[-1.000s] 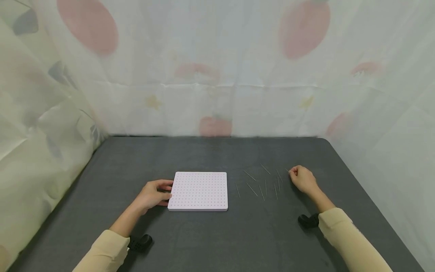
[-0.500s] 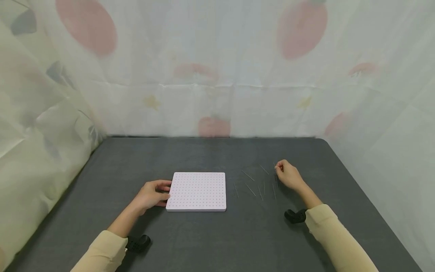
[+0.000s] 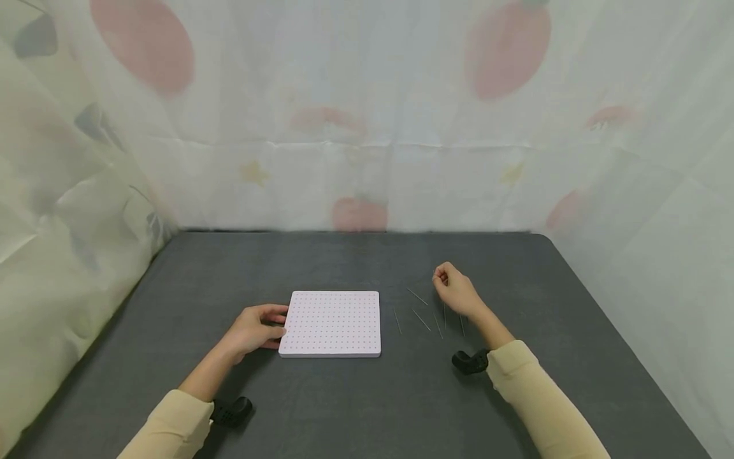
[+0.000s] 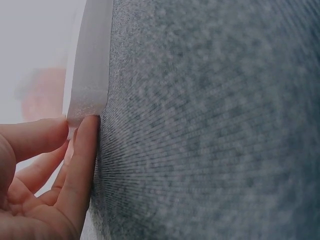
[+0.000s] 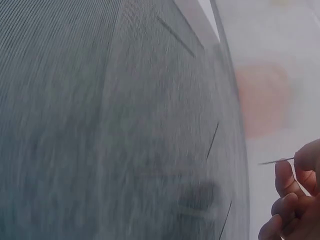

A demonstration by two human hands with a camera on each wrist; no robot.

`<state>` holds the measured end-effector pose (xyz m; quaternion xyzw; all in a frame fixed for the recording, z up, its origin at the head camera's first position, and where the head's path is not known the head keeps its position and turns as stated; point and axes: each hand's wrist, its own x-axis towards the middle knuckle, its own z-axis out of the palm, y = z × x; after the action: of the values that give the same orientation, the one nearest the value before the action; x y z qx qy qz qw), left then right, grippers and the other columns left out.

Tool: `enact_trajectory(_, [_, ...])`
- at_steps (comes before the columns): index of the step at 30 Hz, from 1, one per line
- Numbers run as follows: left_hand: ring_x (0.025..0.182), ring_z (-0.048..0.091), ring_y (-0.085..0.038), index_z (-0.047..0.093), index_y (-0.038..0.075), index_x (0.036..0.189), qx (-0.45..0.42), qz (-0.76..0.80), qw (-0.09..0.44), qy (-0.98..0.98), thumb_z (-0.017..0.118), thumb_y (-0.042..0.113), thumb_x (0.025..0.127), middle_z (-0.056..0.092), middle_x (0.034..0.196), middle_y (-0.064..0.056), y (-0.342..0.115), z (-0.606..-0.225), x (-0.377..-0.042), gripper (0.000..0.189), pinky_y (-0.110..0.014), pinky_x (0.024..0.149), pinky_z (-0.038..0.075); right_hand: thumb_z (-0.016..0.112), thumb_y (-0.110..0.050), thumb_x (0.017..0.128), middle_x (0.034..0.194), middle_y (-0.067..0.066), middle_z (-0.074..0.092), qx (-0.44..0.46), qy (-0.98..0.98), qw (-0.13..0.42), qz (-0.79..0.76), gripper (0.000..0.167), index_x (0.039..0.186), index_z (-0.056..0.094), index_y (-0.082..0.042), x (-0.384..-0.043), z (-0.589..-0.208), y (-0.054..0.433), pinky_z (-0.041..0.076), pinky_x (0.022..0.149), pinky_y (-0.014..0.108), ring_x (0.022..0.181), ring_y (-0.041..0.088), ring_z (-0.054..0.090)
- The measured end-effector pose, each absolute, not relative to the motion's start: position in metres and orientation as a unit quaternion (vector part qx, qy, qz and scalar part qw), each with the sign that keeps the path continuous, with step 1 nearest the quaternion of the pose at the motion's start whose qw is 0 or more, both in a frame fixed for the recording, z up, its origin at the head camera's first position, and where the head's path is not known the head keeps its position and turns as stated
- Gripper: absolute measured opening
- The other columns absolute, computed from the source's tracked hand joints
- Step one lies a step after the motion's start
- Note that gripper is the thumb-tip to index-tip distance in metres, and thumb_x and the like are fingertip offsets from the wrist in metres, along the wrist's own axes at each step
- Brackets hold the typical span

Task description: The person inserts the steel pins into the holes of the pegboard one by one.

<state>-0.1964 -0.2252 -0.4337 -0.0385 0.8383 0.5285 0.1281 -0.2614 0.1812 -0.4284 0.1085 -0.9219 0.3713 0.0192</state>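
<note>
A white pegboard (image 3: 329,324) with a grid of small dots lies flat on the dark cloth. My left hand (image 3: 252,329) holds its left edge. In the left wrist view the thumb (image 4: 37,139) is at the upper edge of the board's corner, with a finger (image 4: 82,167) against its side. Over the loose needles, my right hand (image 3: 455,291) pinches a thin needle (image 5: 275,161) between thumb and forefinger, plain in the right wrist view. Several more needles (image 3: 421,320) lie scattered between the board and my right hand; some are partly hidden by that hand.
The grey cloth-covered table (image 3: 344,408) ends at a back edge below a pale patterned curtain (image 3: 367,172). More curtain hangs along the left and right sides. Black wrist cameras sit at both cuffs.
My right hand has moved left from the far right of the needles, carrying the pinched needle toward the board. My left hand keeps its place at the board's left edge.
</note>
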Motion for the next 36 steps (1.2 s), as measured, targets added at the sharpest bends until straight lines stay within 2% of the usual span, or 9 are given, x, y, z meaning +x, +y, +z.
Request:
enact_trajectory(9, [0.082,0.062,-0.019,0.047,-0.003,0.131,-0.038,0.524,0.130,0.840,0.063,-0.003,0.082,0.053,0.116,-0.022,-0.226,-0.434,-0.196,0.052,-0.036,0.066,0.057,0.045,-0.017,0.095,0.093,0.007,0.054,0.121,-0.909,-0.007,0.398,0.010,0.101,0.048,-0.009,-0.261,-0.425,0.150,0.041,0.055,0.028,0.069,0.017,0.049])
enact_trajectory(15, [0.082,0.062,-0.019,0.047,-0.003,0.131,-0.037,0.526,0.133,0.839,0.063,-0.003,0.081,0.053,0.116,-0.023,-0.226,-0.434,-0.196,0.052,-0.036,0.066,0.057,0.052,-0.015,0.091,0.092,0.005,0.056,0.126,-0.906,0.007,0.404,0.010,0.099,0.050,-0.009,-0.262,-0.423,0.131,0.043,0.057,0.026,0.071,0.014,0.053])
enact_trajectory(23, [0.081,0.062,-0.019,0.047,-0.003,0.131,-0.036,0.526,0.133,0.839,0.063,-0.003,0.081,0.052,0.116,-0.023,-0.225,-0.433,-0.196,0.052,-0.035,0.066,0.057,0.055,-0.014,0.088,0.091,0.004,0.058,0.133,-0.899,0.021,0.416,0.010,0.095,0.051,-0.011,-0.262,-0.422,0.106,0.041,0.055,0.025,0.065,0.012,0.050])
enact_trajectory(30, [0.081,0.062,-0.019,0.047,-0.003,0.131,-0.037,0.523,0.133,0.841,0.063,-0.003,0.081,0.053,0.115,-0.022,-0.222,-0.433,-0.197,0.052,-0.036,0.065,0.057,0.056,-0.016,0.089,0.091,0.003,0.059,0.147,-0.892,0.012,0.427,0.007,0.094,0.052,-0.013,-0.258,-0.416,0.086,0.042,0.057,0.025,0.067,0.013,0.051])
enact_trajectory(36, [0.081,0.062,-0.019,0.047,-0.003,0.131,-0.032,0.526,0.131,0.840,0.063,-0.003,0.082,0.052,0.115,-0.022,-0.221,-0.435,-0.200,0.052,-0.035,0.065,0.057,0.058,-0.018,0.089,0.093,0.001,0.062,0.166,-0.890,-0.008,0.424,0.007,0.093,0.054,-0.014,-0.255,-0.416,0.070,0.037,0.048,0.022,0.057,0.010,0.044])
